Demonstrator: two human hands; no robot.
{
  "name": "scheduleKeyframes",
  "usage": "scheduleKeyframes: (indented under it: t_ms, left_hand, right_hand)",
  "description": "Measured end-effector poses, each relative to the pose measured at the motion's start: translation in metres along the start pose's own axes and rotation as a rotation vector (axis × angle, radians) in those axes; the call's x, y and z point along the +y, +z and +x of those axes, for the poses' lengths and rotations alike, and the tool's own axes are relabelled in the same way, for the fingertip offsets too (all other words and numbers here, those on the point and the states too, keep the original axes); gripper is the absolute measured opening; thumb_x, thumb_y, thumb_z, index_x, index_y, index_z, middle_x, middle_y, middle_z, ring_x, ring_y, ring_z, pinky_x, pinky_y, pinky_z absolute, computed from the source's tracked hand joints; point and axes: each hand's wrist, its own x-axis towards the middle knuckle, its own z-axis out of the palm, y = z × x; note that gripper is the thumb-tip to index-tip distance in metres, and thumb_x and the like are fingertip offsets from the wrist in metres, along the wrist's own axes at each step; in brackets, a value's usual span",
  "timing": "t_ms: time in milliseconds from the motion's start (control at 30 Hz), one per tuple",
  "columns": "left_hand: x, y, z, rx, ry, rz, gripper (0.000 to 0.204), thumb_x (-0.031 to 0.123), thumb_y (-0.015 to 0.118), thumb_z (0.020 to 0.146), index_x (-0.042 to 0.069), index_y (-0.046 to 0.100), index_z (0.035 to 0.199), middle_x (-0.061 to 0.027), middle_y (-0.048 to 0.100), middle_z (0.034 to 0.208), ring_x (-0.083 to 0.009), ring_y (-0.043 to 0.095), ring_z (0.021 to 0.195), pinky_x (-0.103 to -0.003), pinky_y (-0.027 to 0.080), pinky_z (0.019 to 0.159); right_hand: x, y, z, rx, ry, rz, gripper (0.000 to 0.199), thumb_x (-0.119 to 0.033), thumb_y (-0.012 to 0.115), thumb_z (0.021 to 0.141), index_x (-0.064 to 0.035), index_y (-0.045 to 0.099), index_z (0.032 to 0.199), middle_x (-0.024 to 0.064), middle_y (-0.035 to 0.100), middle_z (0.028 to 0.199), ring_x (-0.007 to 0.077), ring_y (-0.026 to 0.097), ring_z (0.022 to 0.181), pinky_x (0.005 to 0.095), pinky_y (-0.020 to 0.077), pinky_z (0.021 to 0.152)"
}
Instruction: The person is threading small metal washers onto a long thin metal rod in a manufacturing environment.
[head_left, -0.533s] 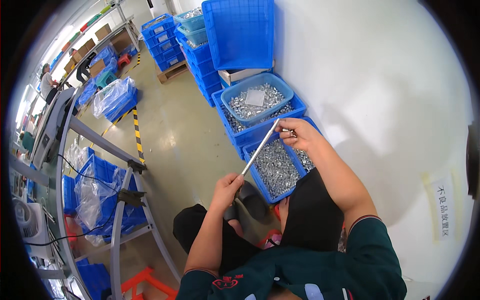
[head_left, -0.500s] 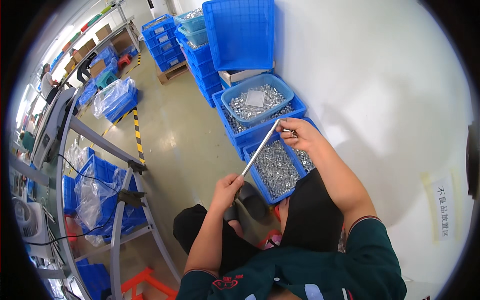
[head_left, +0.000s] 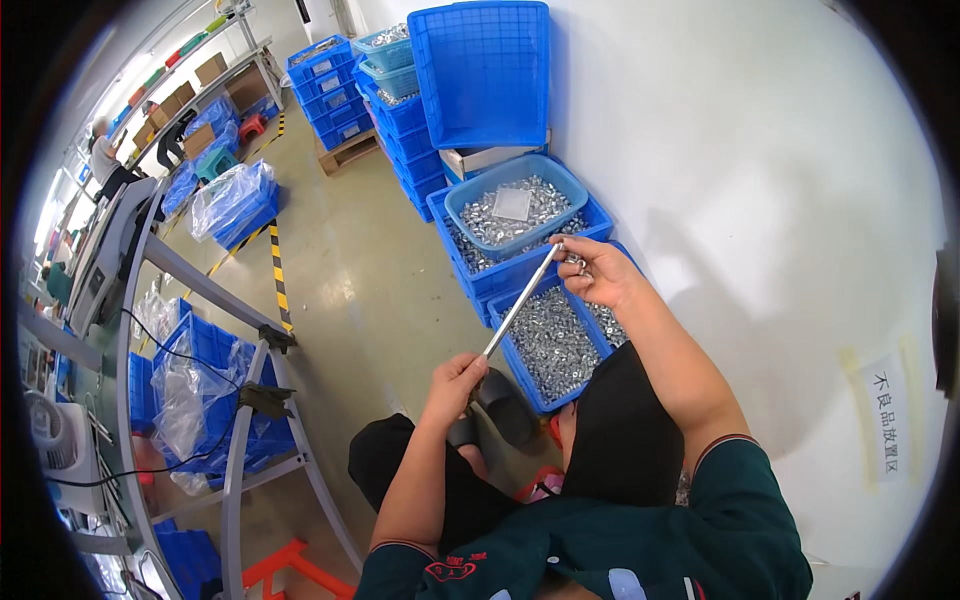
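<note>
My left hand (head_left: 456, 386) is closed round the lower end of a thin silver metal rod (head_left: 522, 302), which slants up and to the right. At the rod's upper end, the thumb and forefinger of my right hand (head_left: 606, 276) are pinched together. Small shiny metal parts (head_left: 574, 262) sit among the curled fingers of that hand; their exact shape is too small to tell. Below the rod stands a blue crate (head_left: 508, 352) filled with many small silver metal pieces (head_left: 556, 346). Part of its right side is hidden by my right arm and knee.
Beyond my hands, a light-blue basin (head_left: 520, 240) of metal pieces rests in a larger blue crate (head_left: 462, 268). An upright blue crate (head_left: 482, 75) and stacked crates (head_left: 335, 100) stand farther back. A grey metal frame (head_left: 232, 440) is at left, a white wall (head_left: 720, 130) at right.
Both hands keep hold at the two ends of the rod. My right fingers have shifted slightly, showing more of the small metal parts. The view has moved a little.
</note>
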Motion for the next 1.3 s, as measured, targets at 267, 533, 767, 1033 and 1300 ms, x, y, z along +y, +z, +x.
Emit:
scheduleKeyframes:
  t_ms: [267, 533, 767, 1033, 1300]
  left_hand:
    - [0.008, 0.002, -0.004, -0.017, -0.021, 0.032, 0.025, 0.024, 0.052, 0.089, 0.005, 0.055, 0.073, 0.0028, 0.046, 0.06, -0.0061, 0.042, 0.053, -0.022, 0.033, 0.049]
    - [0.002, 0.0, -0.001, -0.01, 0.005, 0.044, 0.025, 0.024, 0.051, 0.089, 0.004, 0.055, 0.073, 0.0008, 0.047, 0.059, -0.0075, 0.043, 0.053, -0.022, 0.033, 0.049]
    - [0.006, 0.011, 0.003, -0.044, 0.013, -0.118, 0.027, 0.028, 0.05, 0.089, 0.004, 0.054, 0.077, -0.0015, 0.048, 0.058, -0.0089, 0.042, 0.05, -0.022, 0.032, 0.044]
    - [0.01, 0.007, 0.002, -0.015, -0.024, -0.088, 0.026, 0.027, 0.05, 0.089, 0.005, 0.054, 0.075, -0.0008, 0.048, 0.058, -0.0082, 0.042, 0.049, -0.022, 0.032, 0.043]
    - [0.007, 0.004, 0.001, -0.025, -0.001, -0.002, 0.026, 0.027, 0.05, 0.089, 0.005, 0.053, 0.074, 0.0, 0.047, 0.059, -0.0078, 0.043, 0.05, -0.022, 0.033, 0.045]
  right_hand:
    - [-0.001, 0.001, 0.001, -0.011, 0.025, 0.04, 0.018, -0.011, 0.054, 0.085, 0.0012, 0.056, 0.098, 0.0018, 0.048, 0.073, 0.0058, 0.038, 0.052, 0.0163, 0.0288, 0.037]
    - [0.003, 0.015, -0.005, 0.101, -0.168, -0.415, 0.018, -0.015, 0.056, 0.086, 0.0002, 0.056, 0.095, -0.0019, 0.042, 0.069, 0.003, 0.035, 0.051, 0.0154, 0.0265, 0.038]
    - [0.02, 0.021, 0.001, 0.127, -0.106, -0.497, 0.02, -0.023, 0.058, 0.086, -0.0033, 0.055, 0.088, -0.0022, 0.042, 0.069, 0.0029, 0.033, 0.05, 0.016, 0.0239, 0.038]
    - [0.006, 0.002, 0.002, 0.176, 0.08, -0.315, 0.016, -0.012, 0.054, 0.084, -0.0003, 0.053, 0.095, 0.0097, 0.052, 0.079, 0.0066, 0.039, 0.051, 0.0167, 0.0272, 0.036]
    - [-0.002, -0.007, 0.005, 0.196, 0.002, -0.255, 0.012, -0.008, 0.055, 0.083, 0.0002, 0.052, 0.091, 0.0106, 0.053, 0.08, 0.0075, 0.04, 0.052, 0.017, 0.0281, 0.036]
